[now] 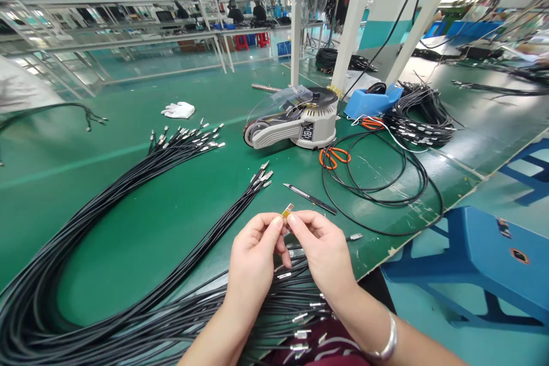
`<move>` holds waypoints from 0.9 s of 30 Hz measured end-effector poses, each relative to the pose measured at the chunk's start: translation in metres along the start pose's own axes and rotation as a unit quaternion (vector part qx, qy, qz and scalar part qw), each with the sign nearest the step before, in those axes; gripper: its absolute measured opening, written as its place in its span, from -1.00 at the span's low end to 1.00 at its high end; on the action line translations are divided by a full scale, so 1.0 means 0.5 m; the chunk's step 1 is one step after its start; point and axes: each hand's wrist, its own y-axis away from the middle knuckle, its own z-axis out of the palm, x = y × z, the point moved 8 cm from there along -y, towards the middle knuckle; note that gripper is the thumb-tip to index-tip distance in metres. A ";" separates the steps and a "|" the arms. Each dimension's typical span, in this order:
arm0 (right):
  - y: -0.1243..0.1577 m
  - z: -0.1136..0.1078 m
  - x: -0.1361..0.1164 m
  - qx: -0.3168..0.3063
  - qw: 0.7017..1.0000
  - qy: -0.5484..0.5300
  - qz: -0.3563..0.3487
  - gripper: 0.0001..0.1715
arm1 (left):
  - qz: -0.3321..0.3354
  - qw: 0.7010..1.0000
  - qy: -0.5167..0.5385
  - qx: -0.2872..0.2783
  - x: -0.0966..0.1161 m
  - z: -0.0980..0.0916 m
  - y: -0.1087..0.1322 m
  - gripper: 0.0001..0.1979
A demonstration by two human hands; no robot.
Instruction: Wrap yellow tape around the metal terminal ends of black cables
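Note:
A small metal cable connector (290, 207) with amber tape on it sticks up between my fingertips. My left hand (254, 254) pinches it from the left with thumb and forefinger. From the right, my right hand (325, 251) closes its thumb and fingers on the same piece. Its cable is hidden by my hands. Below them, black cables (193, 320) with silver connectors run across the bench edge and over my lap. A smaller group of cable ends (261, 177) lies just beyond my left hand. A utility knife (311, 198) rests beyond my right hand.
A grey tape dispenser (315, 120) stands behind the knife. Orange-handled scissors (334, 157) lie beside a loose black cable loop. A blue holder (372, 102) and coiled cables (422, 114) sit at right. A white glove (178, 110) lies at left. Blue stools (484, 257) stand beside the bench.

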 end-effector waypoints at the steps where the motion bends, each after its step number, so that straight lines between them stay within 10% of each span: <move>1: 0.000 0.002 -0.002 -0.007 1.000 -0.001 0.001 -0.85 | -0.003 1.000 0.012 -0.008 -0.002 0.001 -0.001 -0.78; 16: -0.006 -0.026 -0.022 -0.055 0.992 0.078 -0.087 -0.88 | -0.065 0.979 0.061 -0.181 0.001 0.038 0.001 -0.74; 22: -0.012 -0.012 -0.045 -0.193 0.960 0.094 -0.180 -0.90 | -0.156 0.936 0.095 -0.302 -0.019 0.056 0.020 -0.73; 27: -0.028 -0.017 -0.058 -0.200 0.953 0.123 -0.193 -0.87 | -0.160 0.940 0.078 -0.290 -0.021 0.055 0.012 -0.71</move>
